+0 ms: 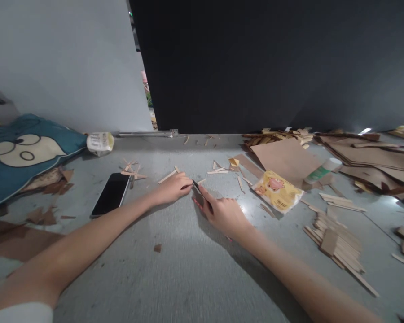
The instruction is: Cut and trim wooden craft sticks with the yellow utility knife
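Observation:
My left hand (177, 187) rests on the grey table with its fingers bent and pressed together over a thin wooden craft stick (201, 181), whose pale end shows beyond the fingertips. In my right hand (225, 216) is a slim knife (195, 184), its index finger stretched along the top. The dark tip meets the stick close to my left fingertips; most of the handle is hidden in the palm. Another craft stick (167, 176) lies just behind my left hand. Several short stick pieces (217, 171) lie farther back.
A black phone (111, 195) and crossed sticks (133, 170) lie left, near a blue cushion (37, 152) and a wrapped roll (100, 143). Rightward are a yellow packet (278, 190), a glue stick (323, 171), cardboard (284, 157) and piled craft sticks (340, 244). A dark panel (272, 67) stands behind.

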A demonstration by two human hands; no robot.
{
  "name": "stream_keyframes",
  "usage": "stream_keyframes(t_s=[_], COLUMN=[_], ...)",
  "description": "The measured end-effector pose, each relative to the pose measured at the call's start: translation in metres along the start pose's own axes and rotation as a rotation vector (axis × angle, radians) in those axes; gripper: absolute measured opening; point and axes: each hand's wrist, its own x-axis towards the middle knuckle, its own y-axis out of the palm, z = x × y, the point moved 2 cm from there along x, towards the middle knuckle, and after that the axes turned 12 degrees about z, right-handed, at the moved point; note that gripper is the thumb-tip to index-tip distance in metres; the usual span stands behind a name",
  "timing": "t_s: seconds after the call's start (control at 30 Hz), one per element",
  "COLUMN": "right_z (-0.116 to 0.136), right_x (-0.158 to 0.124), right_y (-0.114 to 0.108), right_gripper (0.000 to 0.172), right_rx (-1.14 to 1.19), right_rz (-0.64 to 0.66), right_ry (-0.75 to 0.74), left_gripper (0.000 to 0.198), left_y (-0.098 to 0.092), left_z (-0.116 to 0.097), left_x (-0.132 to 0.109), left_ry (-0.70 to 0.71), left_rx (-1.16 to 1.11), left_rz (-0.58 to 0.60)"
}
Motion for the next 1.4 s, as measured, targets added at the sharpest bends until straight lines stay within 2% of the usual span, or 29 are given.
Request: stream_keyframes(t_s=[0.17, 0.27, 0.67, 0.9, 1.4], right_z=[-0.004, -0.004, -0.002, 0.0, 0.0], right_x=[-0.008, -0.01, -0.004, -0.001, -0.001], right_y=[0.003, 0.001, -0.019, -0.037, -0.032], right_gripper=[0.059, 0.06, 0.056, 0.051, 0.056], right_rx=[0.019, 0.007, -0.013, 0.008, 0.023], right_rz=[-0.039, -0.01, 0.054, 0.089, 0.108], right_ry=[-0.03, -0.033, -0.015, -0.026, -0.036], left_gripper=[0.034, 0.036, 0.032, 0.032, 0.033], left_y=[0.0, -0.001, -0.007, -0.004, 0.002], left_z=[0.002, 0.002, 0.0, 0.006, 0.011], left_x=[0.0, -0.001, 0.003, 0.003, 0.003], left_ry=[-0.006, 0.015, 0.081, 0.13, 0.134], left_rx=[-0.006, 0.006, -0.034, -0.035, -0.001], left_rz=[0.004, 0.022, 0.105, 0.069, 0.021])
